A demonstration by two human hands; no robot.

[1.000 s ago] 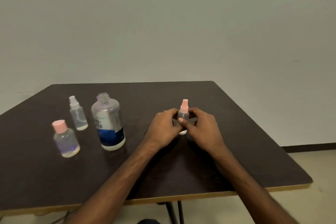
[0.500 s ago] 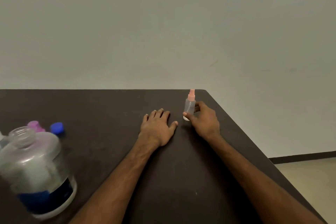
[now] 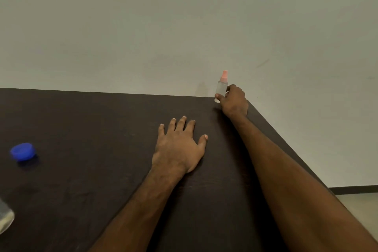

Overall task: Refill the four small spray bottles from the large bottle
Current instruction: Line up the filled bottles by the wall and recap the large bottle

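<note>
A small clear spray bottle with a pink nozzle stands upright at the far right corner of the dark table. My right hand grips its lower body, thumb in front and fingers behind. My left hand lies flat on the table, palm down with the fingers spread, holding nothing. A blue cap lies on the table at the left. At the lower left edge only a sliver of a clear bottle shows.
A plain pale wall stands right behind the table's far edge. The table's right edge runs diagonally from the far corner down to the lower right, with pale floor and a dark skirting board beyond it.
My right hand has carried the spray bottle farther away to the table's far right corner. The left hand stays flat on the table. The view has swung right, so the large bottle has almost left the frame.
</note>
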